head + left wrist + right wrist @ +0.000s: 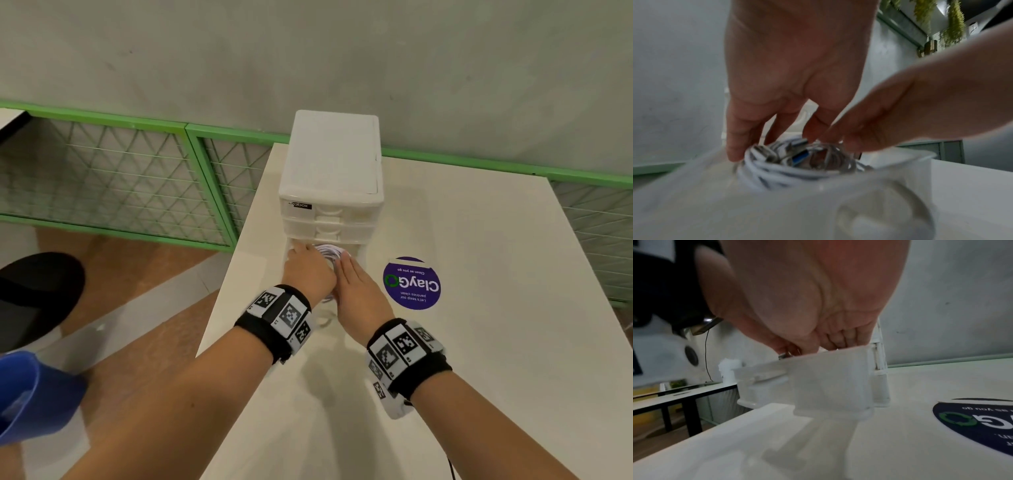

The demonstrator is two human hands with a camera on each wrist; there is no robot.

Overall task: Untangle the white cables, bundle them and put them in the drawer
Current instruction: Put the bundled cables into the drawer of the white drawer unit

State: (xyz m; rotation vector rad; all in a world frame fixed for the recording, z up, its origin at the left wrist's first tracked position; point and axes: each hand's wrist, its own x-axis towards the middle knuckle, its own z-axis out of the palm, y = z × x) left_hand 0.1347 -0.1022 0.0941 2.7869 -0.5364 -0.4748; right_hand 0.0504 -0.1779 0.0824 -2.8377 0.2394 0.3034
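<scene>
A coil of white cables [328, 251] with USB plugs lies in the pulled-out bottom drawer [323, 317] of a white drawer unit [332, 164]. My left hand [305, 251] reaches into the drawer's left side, its fingers [733, 146] extended down onto the coil [797, 168]. My right hand [344, 262] lies flat over the coil's right side, and its fingertips [838, 139] touch the cables. From the right wrist view, the right hand [818, 345] dips over the translucent drawer [830, 378]. Both hands hide most of the coil.
The unit stands on a white table [479, 342] against a grey wall. A purple round sticker [412, 284] lies to the right of the drawer. The table's left edge runs close by the drawer. Green mesh panels [120, 178] and a blue object [30, 394] are at left.
</scene>
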